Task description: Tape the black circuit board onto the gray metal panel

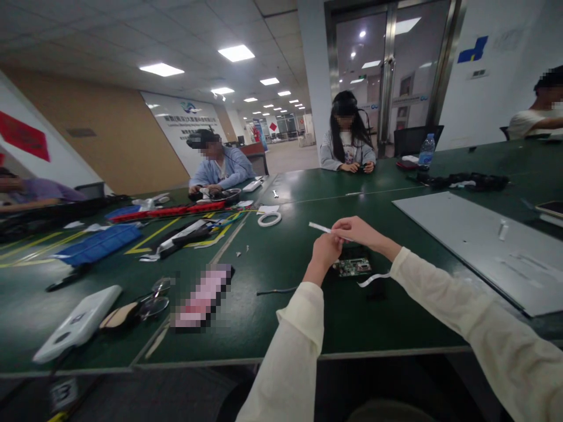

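White thin flat strip (pixel 319 227) on my feed: left hand (pixel 325 251) and right hand (pixel 355 230) touch, both pinching its near end, long axis toward ten o'clock. Green rectangular circuit board (pixel 353 267) lies at five o'clock, curled white ribbon (pixel 366 282) beside it; white ring-shaped roll (pixel 269 224) past nine, well apart on the table (pixel 246 337).

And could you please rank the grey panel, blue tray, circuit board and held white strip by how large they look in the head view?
1. Grey panel, clearly largest.
2. Blue tray.
3. Circuit board, going by what shows.
4. White strip, partly covered, so judged by its visible part.
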The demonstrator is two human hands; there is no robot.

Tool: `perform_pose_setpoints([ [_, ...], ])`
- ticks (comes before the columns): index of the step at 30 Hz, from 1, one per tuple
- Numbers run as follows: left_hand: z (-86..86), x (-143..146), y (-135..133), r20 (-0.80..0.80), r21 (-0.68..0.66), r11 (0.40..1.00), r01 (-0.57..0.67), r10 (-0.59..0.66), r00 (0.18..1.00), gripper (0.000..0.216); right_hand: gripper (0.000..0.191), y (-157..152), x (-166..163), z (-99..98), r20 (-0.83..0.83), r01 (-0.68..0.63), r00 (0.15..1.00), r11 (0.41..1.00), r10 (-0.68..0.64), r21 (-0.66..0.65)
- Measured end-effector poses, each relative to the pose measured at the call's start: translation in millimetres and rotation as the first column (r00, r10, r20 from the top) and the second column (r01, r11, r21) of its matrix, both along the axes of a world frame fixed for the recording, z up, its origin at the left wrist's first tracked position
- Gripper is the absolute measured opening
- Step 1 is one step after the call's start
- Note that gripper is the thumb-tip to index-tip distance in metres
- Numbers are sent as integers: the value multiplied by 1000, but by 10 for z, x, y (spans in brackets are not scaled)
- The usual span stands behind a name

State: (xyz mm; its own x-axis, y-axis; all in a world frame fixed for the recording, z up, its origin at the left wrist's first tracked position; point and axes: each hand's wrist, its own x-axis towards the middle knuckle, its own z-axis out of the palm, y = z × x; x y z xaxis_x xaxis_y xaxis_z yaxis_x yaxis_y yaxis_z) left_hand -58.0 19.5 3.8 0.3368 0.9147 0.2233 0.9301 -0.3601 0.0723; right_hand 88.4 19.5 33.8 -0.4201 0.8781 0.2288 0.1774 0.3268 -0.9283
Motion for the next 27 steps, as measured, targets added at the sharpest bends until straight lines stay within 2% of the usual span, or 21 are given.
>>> perform_pose_setpoints([
  [3, 6, -34, 6, 11, -51, 997, 65, -64, 998, 19, 32, -190, -171, -31, 97, -27, 995, 996, 19, 81],
  [5, 13, -49, 21, -1, -62, 993, 104, -104, 995, 15, 32, -261, -221, -83, 184, -50, 983, 972, 7, 229],
  [7, 11, -54, 46, -14, -60, 992, 111, -112, 994, 14, 27, -307, -242, -116, 290, -69, 956, 919, -51, 388],
  [9, -2, -54, 76, -26, -68, 991, 114, -116, 993, 15, 28, -344, -247, -112, 444, -89, 882, 871, -157, 484],
  [11, -20, -58, 102, -37, -87, 988, 127, -131, 991, 15, 30, -381, -236, -74, 606, -144, 759, 848, -237, 511],
  [13, -34, -68, 114, -45, -104, 984, 144, -149, 988, 16, 32, -418, -192, -20, 713, -225, 657, 839, -245, 495],
  [15, -39, -77, 111, -44, -106, 982, 154, -159, 986, 18, 36, -451, -105, 23, 752, -267, 618, 840, -227, 472],
  [20, -27, -71, 94, -38, -88, 990, 113, -116, 992, 19, 55, -488, 160, -1, 722, -242, 669, 868, -174, 434],
  [24, -43, -84, 106, -28, -92, 991, 101, -104, 994, 23, 54, -506, 214, -75, 691, -280, 713, 854, -122, 439],
  [27, -64, -108, 105, -18, -73, 992, 106, -108, 994, 22, 53, -462, 335, -48, 627, -233, 765, 844, -147, 483],
])
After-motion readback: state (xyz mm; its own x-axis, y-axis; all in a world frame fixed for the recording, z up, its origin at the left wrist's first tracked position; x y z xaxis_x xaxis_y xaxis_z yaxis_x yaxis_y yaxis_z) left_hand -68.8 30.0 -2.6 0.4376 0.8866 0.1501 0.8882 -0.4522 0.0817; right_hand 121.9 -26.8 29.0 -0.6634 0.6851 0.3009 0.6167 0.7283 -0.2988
